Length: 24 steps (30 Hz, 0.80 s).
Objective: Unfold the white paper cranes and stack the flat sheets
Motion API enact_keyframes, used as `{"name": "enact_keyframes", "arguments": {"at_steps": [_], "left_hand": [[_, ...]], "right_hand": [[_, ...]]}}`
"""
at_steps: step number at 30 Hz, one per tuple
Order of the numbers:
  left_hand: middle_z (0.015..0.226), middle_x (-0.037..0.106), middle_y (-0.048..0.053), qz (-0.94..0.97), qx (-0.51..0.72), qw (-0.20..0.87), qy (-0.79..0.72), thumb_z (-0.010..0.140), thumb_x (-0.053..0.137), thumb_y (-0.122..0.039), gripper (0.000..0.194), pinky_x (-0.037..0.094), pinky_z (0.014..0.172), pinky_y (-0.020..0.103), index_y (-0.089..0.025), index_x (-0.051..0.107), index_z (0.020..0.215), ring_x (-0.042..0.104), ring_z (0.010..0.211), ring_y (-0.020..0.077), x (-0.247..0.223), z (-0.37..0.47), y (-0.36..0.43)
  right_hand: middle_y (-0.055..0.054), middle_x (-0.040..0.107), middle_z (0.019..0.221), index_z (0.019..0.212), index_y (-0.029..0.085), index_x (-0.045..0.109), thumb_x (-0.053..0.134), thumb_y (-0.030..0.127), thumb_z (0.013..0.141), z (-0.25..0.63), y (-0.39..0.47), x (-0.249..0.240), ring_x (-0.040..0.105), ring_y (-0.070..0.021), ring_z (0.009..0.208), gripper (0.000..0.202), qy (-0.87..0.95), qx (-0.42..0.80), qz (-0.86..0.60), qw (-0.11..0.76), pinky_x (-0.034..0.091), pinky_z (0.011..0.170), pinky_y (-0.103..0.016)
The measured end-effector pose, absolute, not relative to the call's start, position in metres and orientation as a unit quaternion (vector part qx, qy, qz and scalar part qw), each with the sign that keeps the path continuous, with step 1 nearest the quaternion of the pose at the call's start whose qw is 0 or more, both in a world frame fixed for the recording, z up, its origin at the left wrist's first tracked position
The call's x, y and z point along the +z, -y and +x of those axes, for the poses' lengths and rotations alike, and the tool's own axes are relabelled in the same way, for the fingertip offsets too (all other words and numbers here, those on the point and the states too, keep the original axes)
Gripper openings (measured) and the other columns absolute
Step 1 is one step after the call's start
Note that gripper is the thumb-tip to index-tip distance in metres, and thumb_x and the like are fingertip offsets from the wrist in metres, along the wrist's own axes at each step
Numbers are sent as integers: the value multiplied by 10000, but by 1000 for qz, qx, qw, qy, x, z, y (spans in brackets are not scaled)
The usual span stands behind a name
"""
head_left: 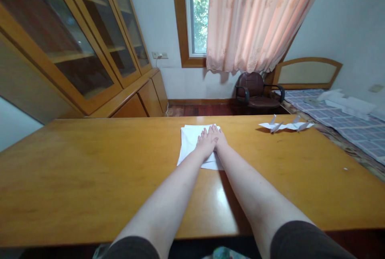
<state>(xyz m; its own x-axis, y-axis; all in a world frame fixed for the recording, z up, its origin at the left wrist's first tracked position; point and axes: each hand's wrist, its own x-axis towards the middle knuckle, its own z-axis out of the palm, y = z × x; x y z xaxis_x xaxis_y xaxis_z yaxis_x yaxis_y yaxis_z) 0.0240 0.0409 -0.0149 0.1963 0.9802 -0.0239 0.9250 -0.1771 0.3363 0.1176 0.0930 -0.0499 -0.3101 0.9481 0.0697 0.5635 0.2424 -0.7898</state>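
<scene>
Several sheets of white paper (188,140) lie loosely stacked near the far edge of the wooden table, their corners not lined up. Both arms stretch forward to them. My left hand (206,145) rests palm down on the paper with its fingers extended, its fingertips touching or overlapping the other hand. My right hand (218,136) lies flat at the right side of the sheets, fingers pointing away from me. The hands hide the right part of the stack. No grip on a sheet shows in either hand.
Folded white paper cranes (278,126) stand at the far right of the table (90,178). A tiny white scrap (345,168) lies near the right edge. Beyond are a brown armchair (254,88), a bed (339,110) and a glass-door cabinet (120,78).
</scene>
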Motion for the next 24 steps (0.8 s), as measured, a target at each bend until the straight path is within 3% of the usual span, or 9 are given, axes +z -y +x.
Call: {"name": "enact_keyframes", "arguments": {"at_steps": [3,7,12,15,17,19,21,24], "left_hand": [[1504,219,94,756,101,104,-638,902,21,-503,674,121,1131,451,-133,218,1430,154,1398,230,-36,7,-59],[1503,218,94,745,80,63,-659,906,75,-494,664,155,1129,437,-111,261,1415,174,1393,234,-47,-15,-77],[1506,213,83,729,53,47,-680,897,191,-423,604,161,1133,424,-129,256,1420,171,1394,232,-44,-23,-88],[1505,199,123,700,55,31,-712,879,225,-425,642,154,1137,406,-75,248,1417,162,1396,241,-46,-22,-90],[1500,193,155,688,57,23,-723,873,227,-440,676,145,1139,400,-29,239,1410,150,1398,247,-48,-20,-91],[1497,193,168,689,59,19,-722,874,223,-433,681,143,1138,409,-7,237,1406,149,1397,253,-50,-19,-91],[1498,204,154,702,60,14,-709,880,215,-406,650,144,1133,441,-30,244,1409,162,1394,260,-50,-21,-90],[1502,226,95,752,55,12,-657,891,192,-358,584,141,1122,492,-120,250,1422,181,1389,255,-51,-26,-90]], "right_hand": [[-148,175,1512,1419,49,248,340,296,867,119,-93,-51,43,-238,1413,611,752,238,-568,235,9,1116,-424],[-161,272,1480,1389,44,309,297,313,894,119,-95,-49,175,-237,1390,563,777,94,-605,147,105,1114,-404],[-143,296,1475,1379,86,346,301,361,890,117,-96,-47,262,-257,1360,563,749,76,-646,128,180,1095,-405],[-197,299,1459,1383,21,313,328,378,878,115,-95,-46,251,-288,1360,618,701,53,-700,126,140,1100,-452],[-192,304,1458,1381,31,324,331,358,881,114,-96,-45,228,-276,1371,597,734,35,-667,123,83,1111,-460],[-119,306,1474,1386,119,344,311,333,896,113,-98,-43,229,-219,1376,535,813,48,-571,107,81,1119,-419],[-53,301,1484,1395,187,334,295,333,906,113,-103,-41,242,-168,1372,512,853,81,-509,83,132,1115,-368],[-106,270,1491,1413,110,285,299,397,898,110,-110,-40,218,-213,1380,590,822,98,-556,76,160,1104,-405]]}}
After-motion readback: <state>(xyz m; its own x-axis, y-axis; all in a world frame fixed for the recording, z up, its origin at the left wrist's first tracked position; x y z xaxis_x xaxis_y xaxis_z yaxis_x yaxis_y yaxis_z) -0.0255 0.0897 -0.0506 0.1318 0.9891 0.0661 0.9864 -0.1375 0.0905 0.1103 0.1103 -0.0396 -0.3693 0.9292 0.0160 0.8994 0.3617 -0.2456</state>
